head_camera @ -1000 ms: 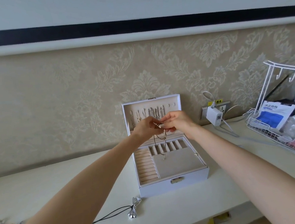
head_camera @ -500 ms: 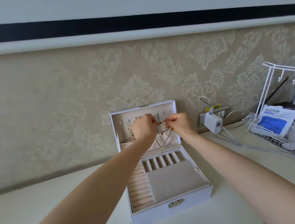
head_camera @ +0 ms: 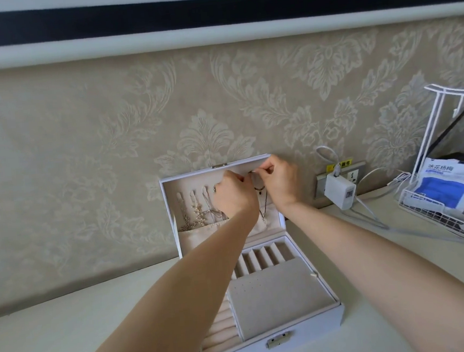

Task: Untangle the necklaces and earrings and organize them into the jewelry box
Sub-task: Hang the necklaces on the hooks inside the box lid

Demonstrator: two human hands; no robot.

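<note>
A white jewelry box [head_camera: 309,334] stands open on the desk, its lid upright against the wall. Several necklaces [head_camera: 197,212] hang from hooks inside the lid above a beige pocket. My left hand [head_camera: 234,196] and my right hand [head_camera: 280,184] are both raised to the top of the lid, pinching the ends of a thin necklace with dark beads [head_camera: 261,198] that dangles between them. The box's tray has ring rolls [head_camera: 219,328] on the left, small slots at the back and a flat beige pad [head_camera: 278,298].
A white charger [head_camera: 339,191] is plugged into a wall socket right of the box, its cable trailing over the desk. A white wire rack [head_camera: 436,214] with a blue-and-white packet [head_camera: 447,185] stands at the far right. Patterned wallpaper is behind.
Both hands have risen from over the tray to the top of the lid, carrying the necklace with them. The view has moved closer, and the bow pendant on the desk has left the frame.
</note>
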